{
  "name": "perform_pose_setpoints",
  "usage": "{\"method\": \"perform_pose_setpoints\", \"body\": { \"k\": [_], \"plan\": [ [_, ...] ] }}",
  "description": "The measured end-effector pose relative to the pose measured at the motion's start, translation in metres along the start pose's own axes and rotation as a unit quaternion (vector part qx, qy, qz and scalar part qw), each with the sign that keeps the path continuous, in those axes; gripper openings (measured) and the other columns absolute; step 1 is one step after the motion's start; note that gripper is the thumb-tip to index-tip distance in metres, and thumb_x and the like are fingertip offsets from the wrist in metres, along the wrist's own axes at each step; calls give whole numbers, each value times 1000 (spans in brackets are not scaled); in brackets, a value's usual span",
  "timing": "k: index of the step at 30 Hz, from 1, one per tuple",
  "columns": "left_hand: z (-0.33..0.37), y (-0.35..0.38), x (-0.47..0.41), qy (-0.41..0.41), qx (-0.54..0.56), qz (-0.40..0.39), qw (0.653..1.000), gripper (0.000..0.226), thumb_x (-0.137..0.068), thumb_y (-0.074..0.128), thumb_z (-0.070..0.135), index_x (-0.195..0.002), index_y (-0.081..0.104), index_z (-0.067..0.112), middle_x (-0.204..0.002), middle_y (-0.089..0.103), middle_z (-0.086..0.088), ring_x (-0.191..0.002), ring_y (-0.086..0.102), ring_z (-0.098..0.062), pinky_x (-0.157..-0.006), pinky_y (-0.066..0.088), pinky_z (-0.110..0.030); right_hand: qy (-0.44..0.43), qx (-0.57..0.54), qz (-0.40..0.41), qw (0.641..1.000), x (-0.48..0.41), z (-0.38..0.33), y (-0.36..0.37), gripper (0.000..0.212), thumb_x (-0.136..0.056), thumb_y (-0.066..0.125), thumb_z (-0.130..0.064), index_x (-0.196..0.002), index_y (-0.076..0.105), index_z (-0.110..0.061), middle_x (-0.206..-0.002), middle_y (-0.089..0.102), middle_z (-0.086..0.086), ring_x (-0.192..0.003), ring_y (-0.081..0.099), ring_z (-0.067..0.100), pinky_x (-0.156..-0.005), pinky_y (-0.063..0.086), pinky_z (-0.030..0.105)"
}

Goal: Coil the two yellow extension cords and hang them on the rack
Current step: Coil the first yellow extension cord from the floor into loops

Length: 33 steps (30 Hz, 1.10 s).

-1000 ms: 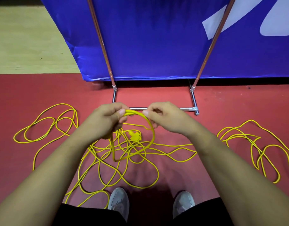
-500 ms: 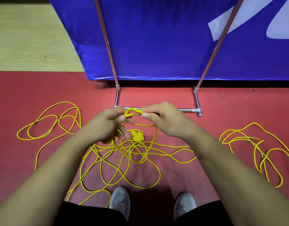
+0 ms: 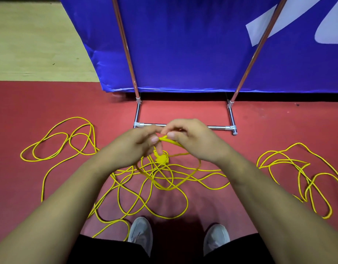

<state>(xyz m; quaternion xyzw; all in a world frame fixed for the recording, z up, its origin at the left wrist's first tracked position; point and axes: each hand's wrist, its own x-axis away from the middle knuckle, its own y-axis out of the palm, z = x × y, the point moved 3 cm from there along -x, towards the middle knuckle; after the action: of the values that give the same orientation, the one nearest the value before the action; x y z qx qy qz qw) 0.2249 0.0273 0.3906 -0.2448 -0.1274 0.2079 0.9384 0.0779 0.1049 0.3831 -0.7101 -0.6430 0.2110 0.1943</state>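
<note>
Left hand [image 3: 134, 147]: pinches the yellow cord [image 3: 180, 144] loop.
Right hand [image 3: 193, 139]: pinches the same loop.
Yellow cord: centre, slack tangled toward 6 o'clock.
Second cord [image 3: 297, 168]: floor, 3 o'clock.
Rack [image 3: 215, 127]: 12 o'clock.
Banner [image 3: 183, 44]: white marks cropped, unreadable.

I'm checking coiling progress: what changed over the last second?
The right hand moved left, carrying its pinched cord over to the left hand, closing the gap between them. Both hands keep their hold. The loose cord on the floor and the rack stayed put.

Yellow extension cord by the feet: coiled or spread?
Spread: the yellow extension cord sprawls in loose tangled loops over the red floor; left hand and right hand hold one loop.
</note>
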Motion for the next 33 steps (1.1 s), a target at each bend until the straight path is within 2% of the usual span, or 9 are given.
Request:
{"method": "perform_pose_setpoints", "body": {
  "k": [7, 12, 16, 19, 23, 26, 28, 31, 33],
  "plan": [
    [-20, -34, 2, -61, 39, 137, 988, 21, -97, 45, 14, -90, 64, 16, -67, 56, 3, -72, 54, -15, -72, 44, -33, 128, 73, -145, 978, 18, 51, -21, 15, -95, 58, -16, -84, 60, -6, -70, 53, 0, -63, 45, 6, -65, 39, 25],
    [-22, -39, 11, -88, 54, 56, 993, 24, -102, 36, 5, -95, 59, 5, -78, 72, -8, -66, 69, -24, -62, 54, -30, 116, -69, 40, 990, 17, 44, -40, 20, -95, 56, -6, -101, 63, -23, -60, 51, 8, -52, 50, 10, -56, 44, 23],
    [-20, -33, 11, -80, 3, 78, 994, 23, -101, 36, 5, -105, 58, 12, -89, 69, 0, -75, 72, -5, -54, 48, -10, 84, 21, 32, 996, 14, 28, -45, 24, -94, 58, -7, -108, 70, -22, -61, 59, -26, -59, 54, -7, -62, 37, 8],
    [-19, -38, 10, -1, -117, 94, 989, 29, -100, 39, 12, -126, 52, 16, -99, 71, 4, -82, 68, 6, -68, 49, -9, 62, 83, 44, 994, 12, 20, -45, 23, -93, 58, -9, -110, 72, -14, -101, 72, -12, -91, 61, -2, -80, 40, 8],
    [-13, -34, 7, 54, -196, 110, 973, 29, -100, 40, 16, -128, 47, 21, -75, 71, 10, -63, 66, -3, -60, 48, -20, 18, 116, 63, 991, 7, 11, -41, 22, -93, 57, -9, -107, 72, -16, -82, 63, -13, -77, 56, -1, -71, 36, 7],
    [-7, -31, 5, 43, -81, 92, 991, 33, -100, 38, 7, -130, 46, 18, -73, 67, 16, -52, 63, -9, -52, 46, -17, 10, 120, 82, 989, 3, 14, -42, 21, -92, 57, -10, -105, 71, -19, -82, 57, 6, -78, 52, 14, -74, 39, 22],
    [-6, -30, 6, 31, -1, 77, 997, 25, -101, 35, 4, -117, 53, 13, -78, 68, 2, -56, 65, -11, -53, 48, -18, 12, 105, 65, 992, 3, 17, -41, 21, -91, 57, -14, -106, 72, -19, -86, 60, 8, -84, 55, 18, -79, 41, 28],
    [-7, -25, 6, -19, 73, 57, 996, 17, -101, 34, 5, -104, 51, 4, -102, 69, -15, -70, 71, -24, -50, 48, -17, -10, 80, 26, 996, 4, 13, -31, 24, -90, 56, -16, -107, 72, -13, -96, 67, 4, -92, 61, 18, -85, 44, 26],
    [-6, -19, 5, -42, 117, 23, 992, 20, -102, 33, 5, -114, 49, 5, -105, 69, -15, -71, 70, -35, -52, 52, -25, -27, 71, 28, 997, 4, 9, -25, 25, -90, 56, -13, -109, 72, -11, -99, 68, 3, -94, 62, 17, -86, 45, 24]
  ]
}}
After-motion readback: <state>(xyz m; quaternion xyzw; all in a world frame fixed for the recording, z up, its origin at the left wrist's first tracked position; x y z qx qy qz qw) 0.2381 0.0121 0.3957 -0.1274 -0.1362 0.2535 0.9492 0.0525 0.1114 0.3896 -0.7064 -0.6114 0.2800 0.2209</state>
